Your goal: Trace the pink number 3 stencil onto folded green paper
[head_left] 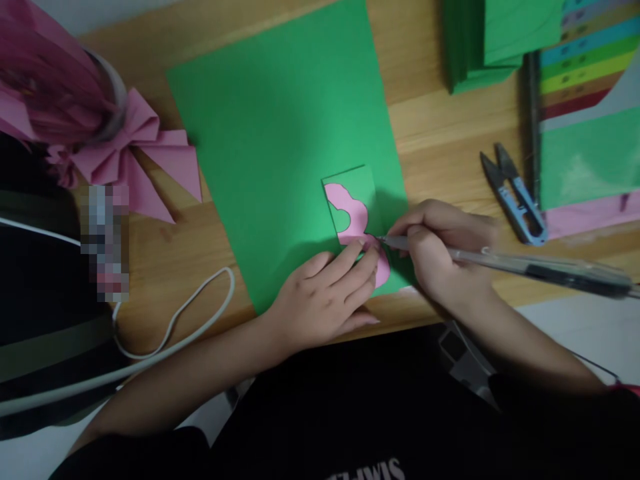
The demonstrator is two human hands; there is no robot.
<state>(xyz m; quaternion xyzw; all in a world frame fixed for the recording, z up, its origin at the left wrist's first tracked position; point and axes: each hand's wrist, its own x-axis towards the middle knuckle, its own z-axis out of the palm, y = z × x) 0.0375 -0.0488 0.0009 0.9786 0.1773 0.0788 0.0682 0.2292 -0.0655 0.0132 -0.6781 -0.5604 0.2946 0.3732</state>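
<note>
While my flat left hand (320,300) pins the pink cutout (356,217), my right hand (437,257), pinching the pen (480,259), should hug its three-o'clock edge.

Edges crop the pen (530,267) and shirt lettering (367,469).

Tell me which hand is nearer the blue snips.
Right. The right hand, holding a pen, is left of the snips in the picture; the left hand is farther left, on the pink cutout.

The left hand (325,297) presses a pink cutout (353,213) onto green paper; the right hand (440,250) holds a pen (530,267) at its edge.
</note>
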